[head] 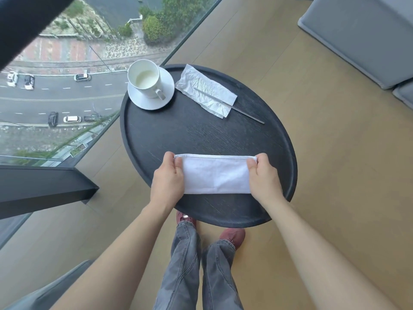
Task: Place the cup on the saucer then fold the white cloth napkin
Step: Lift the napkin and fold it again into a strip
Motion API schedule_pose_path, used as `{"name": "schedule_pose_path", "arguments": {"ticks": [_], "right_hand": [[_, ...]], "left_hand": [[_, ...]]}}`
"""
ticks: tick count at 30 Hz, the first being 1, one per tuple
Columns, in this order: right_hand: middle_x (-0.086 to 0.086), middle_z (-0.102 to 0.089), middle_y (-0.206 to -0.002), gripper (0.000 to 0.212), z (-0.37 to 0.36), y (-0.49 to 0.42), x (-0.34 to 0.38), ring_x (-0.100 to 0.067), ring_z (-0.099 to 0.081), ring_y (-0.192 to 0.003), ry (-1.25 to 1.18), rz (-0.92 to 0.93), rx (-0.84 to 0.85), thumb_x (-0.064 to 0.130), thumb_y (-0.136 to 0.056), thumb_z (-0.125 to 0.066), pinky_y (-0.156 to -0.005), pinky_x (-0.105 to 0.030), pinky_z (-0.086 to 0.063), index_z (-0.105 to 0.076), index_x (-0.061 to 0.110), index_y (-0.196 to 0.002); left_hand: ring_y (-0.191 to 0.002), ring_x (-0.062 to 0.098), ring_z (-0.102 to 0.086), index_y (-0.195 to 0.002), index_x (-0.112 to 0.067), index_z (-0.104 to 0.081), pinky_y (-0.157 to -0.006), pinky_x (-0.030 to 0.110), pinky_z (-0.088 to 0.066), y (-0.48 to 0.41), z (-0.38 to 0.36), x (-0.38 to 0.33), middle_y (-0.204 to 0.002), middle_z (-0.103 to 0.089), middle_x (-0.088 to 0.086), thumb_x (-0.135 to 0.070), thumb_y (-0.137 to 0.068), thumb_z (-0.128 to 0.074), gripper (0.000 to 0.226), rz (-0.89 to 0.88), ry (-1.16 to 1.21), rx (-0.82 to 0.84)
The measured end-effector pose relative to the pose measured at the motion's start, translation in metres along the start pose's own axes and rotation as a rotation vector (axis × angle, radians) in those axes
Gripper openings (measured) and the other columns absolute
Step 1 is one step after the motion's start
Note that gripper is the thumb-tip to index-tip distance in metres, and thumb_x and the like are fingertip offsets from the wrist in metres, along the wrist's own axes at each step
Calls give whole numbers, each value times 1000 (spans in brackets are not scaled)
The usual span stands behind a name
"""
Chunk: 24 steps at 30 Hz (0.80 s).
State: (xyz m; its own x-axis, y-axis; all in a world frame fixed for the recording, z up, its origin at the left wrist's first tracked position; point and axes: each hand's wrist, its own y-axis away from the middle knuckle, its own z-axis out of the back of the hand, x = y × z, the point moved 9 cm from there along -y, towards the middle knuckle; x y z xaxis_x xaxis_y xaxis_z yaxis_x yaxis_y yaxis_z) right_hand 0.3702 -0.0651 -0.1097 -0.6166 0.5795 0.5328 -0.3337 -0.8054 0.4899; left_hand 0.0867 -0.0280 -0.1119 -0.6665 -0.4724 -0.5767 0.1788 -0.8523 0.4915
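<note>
A white cup (144,79) with a little milky liquid stands on a white saucer (167,82) at the far left of the round black table (192,133). The white cloth napkin (215,174) lies as a folded rectangle near the table's front edge. My left hand (168,182) pinches its left end, fingers at the upper corner. My right hand (264,179) pinches its right end the same way. The napkin's top edge is doubled over between the two hands.
A crumpled white paper wrapper (204,89) lies at the far right of the table with a thin metal stick (245,111) across it. A glass wall (67,97) borders the table's left side. A grey cushioned seat (362,34) stands at the upper right. My legs and red shoes are below the table.
</note>
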Motion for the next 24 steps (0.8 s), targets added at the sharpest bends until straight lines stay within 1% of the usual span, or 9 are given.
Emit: {"name": "schedule_pose_path", "arguments": {"ticks": [4,8,10,12,14,16,19,22,24], "right_hand": [[-12,-68,-101,24,-3,-6,3,-34,-62,-85,103,-55,-29,39,-108,-37,-73,-47,-54,-44,17,-102],[-13,-69,-102,31,10,5,7,-39,-60,-83,259,-86,-218,46,-106,-37,-68,-44,-48,-41,16,-102],[-14,-64,-109,28,22,21,15,-38,-58,-95,289,21,-381,39,-103,-42,-74,-45,-45,-46,13,-111],[-13,-60,-120,31,19,42,31,-35,-54,-107,292,216,-451,30,-99,-45,-81,-45,-42,-50,11,-124],[-12,-54,-143,45,-5,51,44,-32,-47,-132,282,387,-348,23,-99,-42,-99,-43,-39,-46,11,-142],[-10,-39,-162,52,-35,51,54,-26,-29,-152,284,485,-194,18,-103,-39,-117,-42,-30,-38,9,-154],[-7,-24,-169,55,-61,41,51,-22,-14,-158,379,502,-65,21,-106,-38,-123,-44,-23,-29,10,-160],[-5,-15,-171,63,-69,34,33,-21,-10,-158,570,522,-49,34,-105,-34,-125,-45,-19,-20,12,-162],[-4,-10,-172,69,-64,29,22,-19,-8,-158,614,494,-71,44,-104,-32,-126,-44,-12,-14,13,-163]], "left_hand": [[-71,34,-52,-85,-21,-33,-65,42,-37,-1,-3,-2,-76,-54,2,-41,-107,-29,31,9,-149,-37],[-85,44,-56,-94,-9,-45,-74,49,-45,0,7,-11,-91,-62,17,-34,-102,-40,26,-42,-315,-144],[-101,45,-56,-113,-3,-55,-85,53,-44,8,16,-17,-108,-61,22,-28,-96,-53,30,-113,-363,-259],[-120,42,-49,-138,-1,-49,-98,53,-39,25,13,-32,-129,-54,22,-25,-92,-59,52,-272,-362,-328],[-144,37,-39,-151,-3,-40,-114,49,-31,43,-13,-53,-153,-45,18,-26,-95,-55,63,-512,-396,-252],[-157,32,-24,-159,-5,-33,-124,46,-23,57,-50,-63,-168,-31,14,-26,-101,-49,64,-684,-483,-105],[-160,28,-11,-163,-7,-24,-127,49,-19,53,-76,-52,-172,-16,10,-31,-108,-37,61,-702,-618,6],[-160,26,-7,-164,-7,-18,-129,49,-14,42,-78,-31,-172,-11,10,-45,-108,-28,68,-694,-713,32],[-160,27,-8,-163,-5,-19,-129,49,-12,39,-75,-24,-172,-12,13,-51,-106,-31,74,-722,-741,17]]}}
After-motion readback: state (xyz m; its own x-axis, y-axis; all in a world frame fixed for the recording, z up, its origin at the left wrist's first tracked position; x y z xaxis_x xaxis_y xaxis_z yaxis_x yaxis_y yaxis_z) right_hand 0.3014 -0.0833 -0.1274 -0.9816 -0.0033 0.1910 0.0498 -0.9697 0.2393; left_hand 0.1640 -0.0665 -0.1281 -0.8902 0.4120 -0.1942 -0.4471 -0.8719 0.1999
